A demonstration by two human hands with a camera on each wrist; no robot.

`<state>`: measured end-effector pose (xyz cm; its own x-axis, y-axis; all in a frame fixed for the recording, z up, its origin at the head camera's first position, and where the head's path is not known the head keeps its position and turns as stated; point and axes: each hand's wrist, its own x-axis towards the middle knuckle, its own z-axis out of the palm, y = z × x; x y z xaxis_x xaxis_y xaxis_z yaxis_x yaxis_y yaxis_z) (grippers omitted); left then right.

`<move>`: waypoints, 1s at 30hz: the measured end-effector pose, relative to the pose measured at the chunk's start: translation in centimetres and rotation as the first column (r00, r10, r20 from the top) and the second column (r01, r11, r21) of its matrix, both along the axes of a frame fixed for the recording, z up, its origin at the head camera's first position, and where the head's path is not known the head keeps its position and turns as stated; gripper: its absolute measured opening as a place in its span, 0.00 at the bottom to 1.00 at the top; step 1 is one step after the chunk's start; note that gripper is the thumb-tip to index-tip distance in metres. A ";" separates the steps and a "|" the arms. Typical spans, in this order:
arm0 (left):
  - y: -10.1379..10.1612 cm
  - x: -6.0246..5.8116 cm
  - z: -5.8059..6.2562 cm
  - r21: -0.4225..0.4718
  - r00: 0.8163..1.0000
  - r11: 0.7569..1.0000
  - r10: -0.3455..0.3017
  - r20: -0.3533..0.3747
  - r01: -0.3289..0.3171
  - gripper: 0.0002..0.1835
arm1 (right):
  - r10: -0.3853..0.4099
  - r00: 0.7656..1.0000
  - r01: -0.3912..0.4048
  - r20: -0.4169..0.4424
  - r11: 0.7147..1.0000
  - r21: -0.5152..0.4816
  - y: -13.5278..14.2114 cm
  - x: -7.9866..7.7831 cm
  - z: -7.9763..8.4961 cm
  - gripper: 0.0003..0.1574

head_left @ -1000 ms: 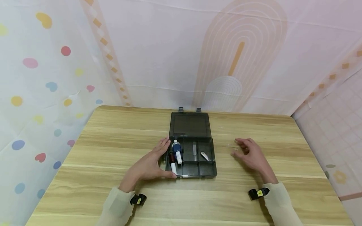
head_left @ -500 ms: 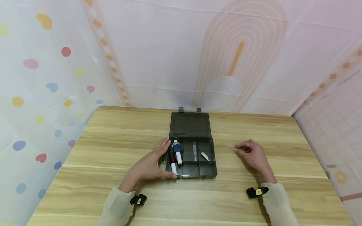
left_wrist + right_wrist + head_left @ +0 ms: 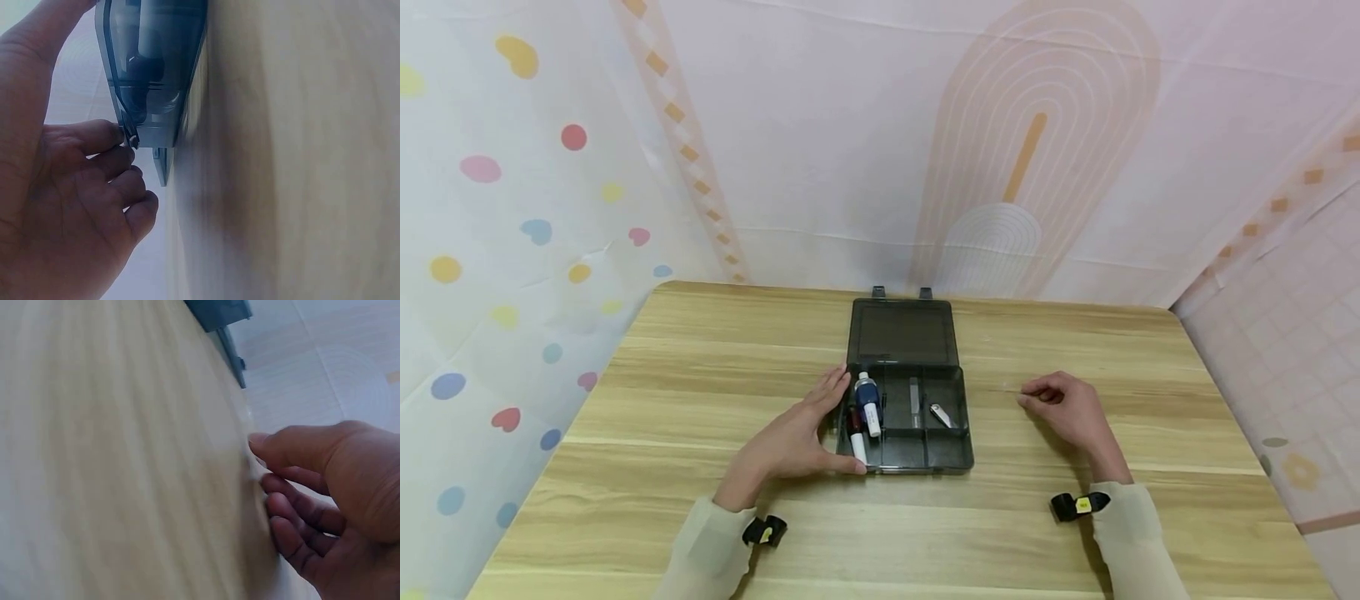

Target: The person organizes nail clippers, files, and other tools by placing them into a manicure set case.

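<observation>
My left hand grips the left side of a dark, see-through compartment box, thumb at the front edge and fingers at the rear left. In the box's left part lie a blue bottle with a white cap and a dark red bottle with a white cap. A nail clipper lies in the back right compartment, and a slim pale strip in the back middle one. To the box's right, my right hand pinches a small clear thing at the tabletop; its kind is too faint to tell.
The box's lid lies folded back, its two latches toward the wall. Under everything is a wooden table. A patterned cloth hangs behind the table's far edge.
My right hand has moved slightly left, and its thumb and forefinger have closed together on the clear thing. The left hand and the box stay in place.
</observation>
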<state>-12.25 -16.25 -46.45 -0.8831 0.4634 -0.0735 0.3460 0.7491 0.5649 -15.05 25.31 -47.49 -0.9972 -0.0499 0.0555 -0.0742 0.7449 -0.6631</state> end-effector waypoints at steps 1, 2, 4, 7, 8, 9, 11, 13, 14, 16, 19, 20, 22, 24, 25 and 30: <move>0.0 0.0 0.0 -0.005 1.000 1.000 0.003 0.003 -0.003 0.69 | 0.011 1.000 -0.011 0.000 1.000 0.001 0.0 0.0 0.1 0.09; 0.0 0.0 0.0 -0.006 1.000 1.000 0.005 0.005 -0.005 0.69 | 0.022 1.000 -0.022 0.001 1.000 0.003 0.0 0.1 0.1 0.09; -0.1 -0.1 0.0 -0.005 1.000 1.000 0.006 0.007 -0.006 0.69 | 0.043 0.999 -0.043 0.001 0.999 0.001 -0.1 0.1 0.3 0.09; -0.1 -0.1 -0.1 -0.008 1.000 1.000 0.005 -0.002 -0.005 0.69 | 0.074 0.997 -0.074 0.007 0.997 -0.005 -0.5 0.2 0.6 0.08; -0.1 -0.1 -0.1 -0.007 1.000 1.000 0.004 -0.004 -0.004 0.69 | 0.083 0.996 -0.083 0.010 0.996 -0.014 -0.7 0.2 0.8 0.08; -0.1 -0.1 -0.1 -0.007 1.000 1.000 0.003 -0.005 -0.003 0.69 | 0.089 0.996 -0.089 0.013 0.996 -0.024 -0.9 0.3 0.9 0.08; -0.1 -0.1 -0.2 -0.007 1.000 1.000 0.003 -0.007 -0.003 0.69 | 0.102 0.995 -0.102 0.005 0.994 -0.035 -1.3 0.4 1.2 0.08; -0.1 0.0 -0.2 -0.006 1.000 1.000 0.003 -0.005 -0.003 0.69 | 0.119 0.993 -0.119 -0.018 0.992 -0.044 -1.6 0.4 1.3 0.08; 0.0 0.0 -0.2 -0.008 1.000 1.000 0.003 -0.003 -0.003 0.69 | 0.127 0.991 -0.128 -0.031 0.991 -0.049 -1.7 0.5 1.5 0.08; 0.0 -0.1 -0.2 -0.008 1.000 1.000 0.002 -0.003 -0.002 0.69 | 0.144 0.988 -0.147 -0.059 0.988 -0.056 -2.0 0.6 1.6 0.09; 0.0 -0.1 -0.3 -0.011 1.000 1.000 0.001 -0.006 -0.001 0.69 | 0.168 0.982 -0.175 -0.090 0.982 -0.077 -2.5 0.8 2.0 0.08; 0.0 -0.1 -0.3 -0.013 1.000 1.000 0.001 -0.007 -0.001 0.69 | 0.175 0.980 -0.183 -0.093 0.979 -0.087 -2.7 0.8 2.2 0.08; 0.0 -0.1 -0.3 -0.014 1.000 1.000 0.002 -0.007 -0.002 0.69 | 0.189 0.977 -0.199 -0.102 0.975 -0.100 -3.1 0.9 2.4 0.09; 0.0 -0.1 -0.3 -0.010 1.000 1.000 0.003 -0.003 -0.003 0.69 | 0.211 0.972 -0.222 -0.109 0.969 -0.111 -3.4 1.0 2.5 0.09; 0.0 -0.1 -0.3 -0.007 1.000 1.000 0.003 -0.001 -0.003 0.69 | 0.219 0.970 -0.232 -0.109 0.965 -0.120 -3.7 1.0 2.6 0.09; 0.0 -0.1 -0.2 0.000 1.000 1.000 0.002 0.005 -0.002 0.69 | 0.271 0.956 -0.286 -0.109 0.946 -0.153 -4.8 1.3 2.8 0.08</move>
<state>-12.40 -16.26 -46.66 -0.8838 0.4614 -0.0779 0.3416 0.7499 0.5665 -13.78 20.54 -44.72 -0.9360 -0.3075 0.1711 -0.3246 0.5666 -0.7574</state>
